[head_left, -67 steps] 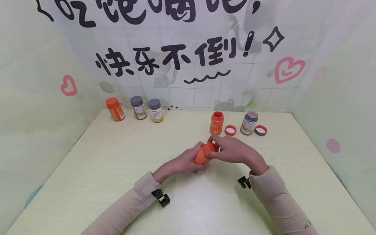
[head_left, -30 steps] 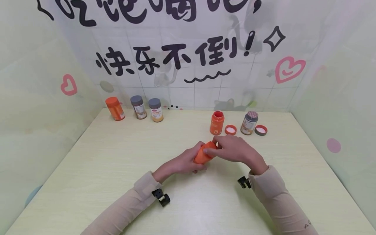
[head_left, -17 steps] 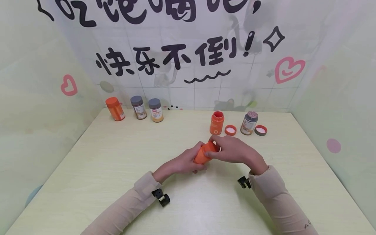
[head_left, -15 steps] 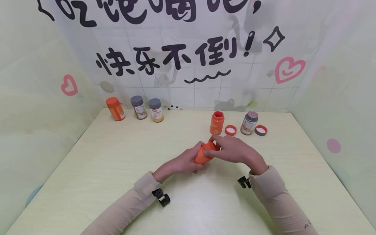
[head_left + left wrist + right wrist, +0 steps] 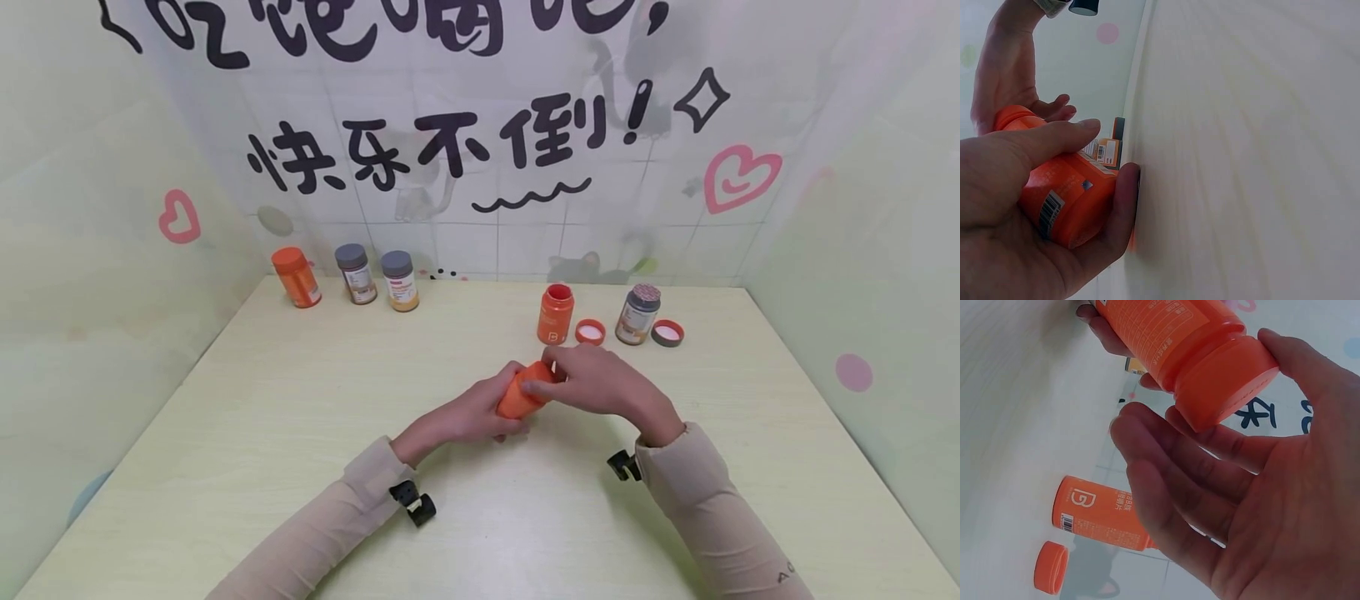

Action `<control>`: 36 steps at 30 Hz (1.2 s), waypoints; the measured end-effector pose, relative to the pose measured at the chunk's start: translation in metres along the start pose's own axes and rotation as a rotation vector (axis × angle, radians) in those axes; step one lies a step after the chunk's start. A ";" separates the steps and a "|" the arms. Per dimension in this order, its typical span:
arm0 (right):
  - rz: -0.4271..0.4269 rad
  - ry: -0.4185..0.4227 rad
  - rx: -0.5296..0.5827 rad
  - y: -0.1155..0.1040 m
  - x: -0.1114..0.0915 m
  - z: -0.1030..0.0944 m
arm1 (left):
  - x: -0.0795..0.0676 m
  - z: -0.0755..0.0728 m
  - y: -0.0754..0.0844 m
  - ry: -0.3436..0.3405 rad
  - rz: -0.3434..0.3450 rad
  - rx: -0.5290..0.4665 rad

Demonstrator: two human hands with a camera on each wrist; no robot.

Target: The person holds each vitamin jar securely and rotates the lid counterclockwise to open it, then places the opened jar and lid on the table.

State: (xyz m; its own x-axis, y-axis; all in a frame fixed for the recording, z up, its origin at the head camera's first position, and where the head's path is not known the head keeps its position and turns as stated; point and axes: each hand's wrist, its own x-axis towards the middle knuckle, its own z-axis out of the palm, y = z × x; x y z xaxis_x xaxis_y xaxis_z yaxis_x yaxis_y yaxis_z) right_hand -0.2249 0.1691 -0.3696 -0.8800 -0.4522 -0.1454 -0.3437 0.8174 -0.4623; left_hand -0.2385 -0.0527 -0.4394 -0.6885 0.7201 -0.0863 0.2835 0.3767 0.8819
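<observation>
In the head view, my left hand [image 5: 480, 414] grips an orange pill bottle [image 5: 517, 402] by its body, tilted above the table with its capped end towards the right. Its barcode label shows on the bottle [image 5: 1069, 203] in the left wrist view, where thumb and fingers wrap round it. My right hand [image 5: 600, 382] pinches the orange cap [image 5: 1229, 381] between thumb and index finger. The cap sits on the bottle's neck. In the right wrist view the other right fingers curl loosely below the cap.
Behind the hands stand an uncapped orange bottle [image 5: 555, 321] with its cap [image 5: 590, 332] beside it, and a grey bottle [image 5: 638, 317] with its cap [image 5: 667, 333]. At the back left are a capped orange bottle [image 5: 297, 279] and two grey-capped bottles [image 5: 360, 283]. Walls enclose the table.
My right thumb and fingers shift back and forth slightly round the cap, turning a little at the wrist. The left hand keeps its grip on the bottle in nearly the same place.
</observation>
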 end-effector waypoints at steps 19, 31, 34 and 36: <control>0.003 0.025 -0.002 0.001 -0.002 -0.002 | 0.000 0.000 0.002 0.001 -0.008 -0.010; 0.006 -0.059 0.063 0.003 0.000 0.000 | 0.000 0.001 0.002 -0.006 -0.005 -0.013; -0.014 -0.059 0.057 0.003 0.000 -0.001 | 0.000 0.001 0.003 -0.005 -0.006 -0.015; -0.029 -0.060 0.057 0.003 0.000 -0.001 | 0.000 0.001 0.004 -0.005 -0.010 -0.013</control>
State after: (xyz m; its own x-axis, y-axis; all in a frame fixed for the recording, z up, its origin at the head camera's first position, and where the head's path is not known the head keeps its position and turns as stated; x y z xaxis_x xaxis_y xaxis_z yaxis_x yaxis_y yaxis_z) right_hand -0.2259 0.1719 -0.3703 -0.8481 -0.4974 -0.1823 -0.3482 0.7828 -0.5158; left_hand -0.2368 -0.0509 -0.4364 -0.6878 0.7194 -0.0972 0.2679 0.3760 0.8870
